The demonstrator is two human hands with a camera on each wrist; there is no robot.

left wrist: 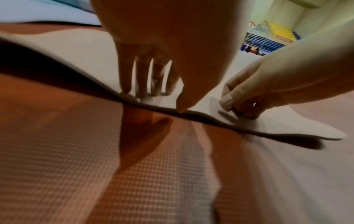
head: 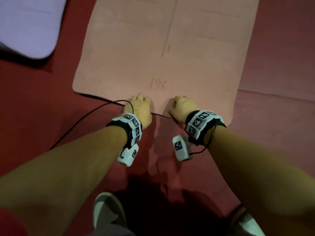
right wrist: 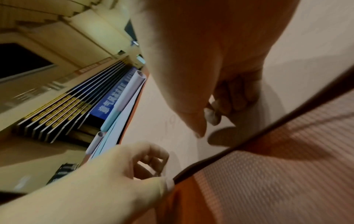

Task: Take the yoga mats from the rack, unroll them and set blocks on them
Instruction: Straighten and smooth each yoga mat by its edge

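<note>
Both hands, left hand point(head: 139, 106) and right hand point(head: 180, 106), are pinching the near edge of the pink yoga mat point(head: 163, 48); it looks soft, light, floppy, best held at its edge.

We cannot see the fingertips of the left hand point(head: 139, 106) or the right hand point(head: 181, 107) from the head view; both knuckle rows hide them at the pink yoga mat's point(head: 163, 48) near edge. The mat's far end runs off the top of that view. The pale lilac mat point(head: 27, 26) is cut off at the left and blurred. The white shoe point(head: 106, 212) is partly in shadow.
</note>
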